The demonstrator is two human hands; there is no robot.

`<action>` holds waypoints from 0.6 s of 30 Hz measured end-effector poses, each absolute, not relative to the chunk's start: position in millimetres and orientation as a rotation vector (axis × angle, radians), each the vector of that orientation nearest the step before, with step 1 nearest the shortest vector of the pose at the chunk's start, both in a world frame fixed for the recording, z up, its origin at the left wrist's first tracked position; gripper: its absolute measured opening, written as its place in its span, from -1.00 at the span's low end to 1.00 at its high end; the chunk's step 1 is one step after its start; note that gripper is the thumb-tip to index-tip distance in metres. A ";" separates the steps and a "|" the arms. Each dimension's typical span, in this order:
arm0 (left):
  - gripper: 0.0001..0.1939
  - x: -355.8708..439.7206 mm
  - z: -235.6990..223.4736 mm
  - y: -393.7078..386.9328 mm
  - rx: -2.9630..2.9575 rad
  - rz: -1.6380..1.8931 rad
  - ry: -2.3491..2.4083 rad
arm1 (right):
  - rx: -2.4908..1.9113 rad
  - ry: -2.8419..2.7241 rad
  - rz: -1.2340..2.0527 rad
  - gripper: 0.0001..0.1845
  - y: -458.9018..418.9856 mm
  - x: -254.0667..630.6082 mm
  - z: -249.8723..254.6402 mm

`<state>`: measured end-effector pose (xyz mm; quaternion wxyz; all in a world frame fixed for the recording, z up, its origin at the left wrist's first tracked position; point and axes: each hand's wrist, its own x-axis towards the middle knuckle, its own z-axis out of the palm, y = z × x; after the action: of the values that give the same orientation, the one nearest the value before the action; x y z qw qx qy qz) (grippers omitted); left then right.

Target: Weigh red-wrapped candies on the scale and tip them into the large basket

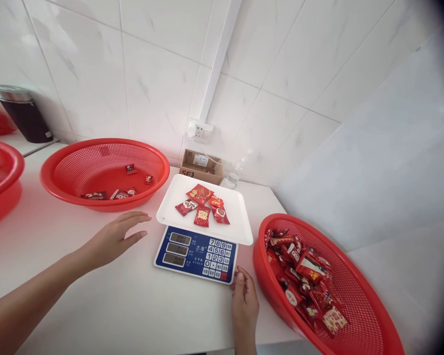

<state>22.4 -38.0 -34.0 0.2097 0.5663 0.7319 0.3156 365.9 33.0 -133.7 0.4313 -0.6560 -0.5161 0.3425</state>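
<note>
A digital weighing scale (195, 254) with a blue keypad panel stands on the white table. Its white tray (170, 209) carries several red candy packets (202, 216), lying close together near the middle. My left hand (120, 236) hovers left of the scale, fingers stretched out and thumb apart, with nothing in it. At the scale's lower right corner, my right hand (246, 298) has its fingers bent and pressed against the edge. Some of its fingertips are hidden. The scale's displays are lit too dimly to read surely.
To the right, a tilted red basket (370, 296) holds many wrapped candies. Another red basket (96, 170) at the left back has several packets. A third basket (3, 197) is cut off at the left. Behind the scale are a cardboard box (214, 178) and glass jar (232, 180).
</note>
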 end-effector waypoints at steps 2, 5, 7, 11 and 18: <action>-0.47 23.8 -35.7 -36.9 1.502 0.906 1.995 | -1.641 -1.291 0.851 -0.34 32.2 365.2 -132.2; -0.46 23.5 -35.7 -35.7 1.359 0.963 1.922 | -1.635 -1.298 0.873 -0.32 32.3 366.4 -133.3; -0.46 20.9 -32.2 -34.9 1.058 1.151 1.771 | -1.626 -1.303 0.891 -0.30 33.4 368.4 -136.3; -0.55 8.7 -20.3 -34.1 0.411 1.525 1.398 | -1.615 -1.277 0.885 -0.28 37.2 371.5 -145.6; -0.77 -18.6 -8.9 -49.2 0.137 1.767 1.388 | -1.595 -1.230 0.775 -0.31 36.6 366.2 -153.3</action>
<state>-18.6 -49.2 -8.9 0.4307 0.0548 0.5566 0.7083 366.2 36.6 -153.3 0.4724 -0.6514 -0.5023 0.3166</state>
